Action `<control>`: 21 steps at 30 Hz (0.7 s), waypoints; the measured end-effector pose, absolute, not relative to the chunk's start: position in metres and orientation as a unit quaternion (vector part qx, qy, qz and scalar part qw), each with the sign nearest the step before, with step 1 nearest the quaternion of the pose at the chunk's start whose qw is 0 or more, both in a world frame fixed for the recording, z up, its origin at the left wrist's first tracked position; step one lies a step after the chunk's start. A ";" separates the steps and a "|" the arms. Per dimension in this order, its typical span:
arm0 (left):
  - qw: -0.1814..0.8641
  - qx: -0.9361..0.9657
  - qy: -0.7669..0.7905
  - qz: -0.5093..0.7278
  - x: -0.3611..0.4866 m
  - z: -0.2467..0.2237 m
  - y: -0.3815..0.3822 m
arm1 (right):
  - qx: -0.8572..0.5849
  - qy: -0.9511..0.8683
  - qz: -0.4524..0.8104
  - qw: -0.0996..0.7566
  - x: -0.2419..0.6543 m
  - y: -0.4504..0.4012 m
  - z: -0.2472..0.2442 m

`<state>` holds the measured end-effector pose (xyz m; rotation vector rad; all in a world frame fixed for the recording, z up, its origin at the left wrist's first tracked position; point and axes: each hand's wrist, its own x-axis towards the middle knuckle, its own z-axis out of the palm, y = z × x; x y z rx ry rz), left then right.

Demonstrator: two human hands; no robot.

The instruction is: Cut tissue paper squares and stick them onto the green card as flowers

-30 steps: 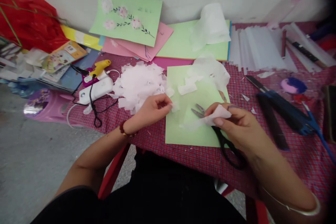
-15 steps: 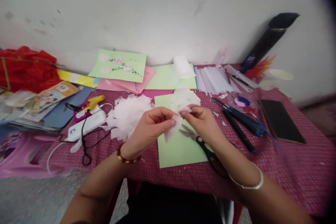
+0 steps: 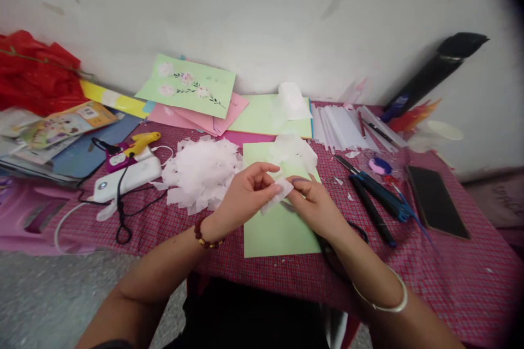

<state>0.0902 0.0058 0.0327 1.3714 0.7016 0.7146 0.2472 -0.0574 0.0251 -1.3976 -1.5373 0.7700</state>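
Two bare hands meet over a tabletop (image 3: 458, 278) covered in red checked cloth. The left hand (image 3: 245, 191) has its thumb and fingers pinched on one small piece of white tissue (image 3: 281, 188), held above one pale green sheet (image 3: 266, 237). The right hand (image 3: 313, 202) is curled, fingertips at the piece's right edge; whether they are clamped on it, I cannot tell. One pair of scissors (image 3: 326, 251) lies partly hidden under the right hand and forearm. Left of the sheet is one heap of tissue scraps (image 3: 202, 169), too many to count. Beyond it are one green card (image 3: 176, 102) with four flowers and one roll of tissue (image 3: 295, 102). At left sits one yellow glue gun (image 3: 143, 142); at right, one dark phone (image 3: 438, 202).
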 end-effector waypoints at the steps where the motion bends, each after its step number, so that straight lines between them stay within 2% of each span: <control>1: 0.664 0.607 0.308 0.311 0.091 0.031 0.006 | -0.565 -0.625 0.311 0.439 0.249 -0.059 0.026; 8: 0.674 0.602 0.315 0.290 0.095 0.028 0.005 | -0.553 -0.640 0.325 0.422 0.257 -0.066 0.030; 14: 0.657 0.625 0.297 0.301 0.091 0.028 0.004 | -0.600 -0.622 0.260 0.430 0.253 -0.065 0.029; 21: 0.688 0.658 0.208 0.224 0.083 0.040 0.005 | -0.556 -0.614 0.332 0.451 0.254 -0.069 0.040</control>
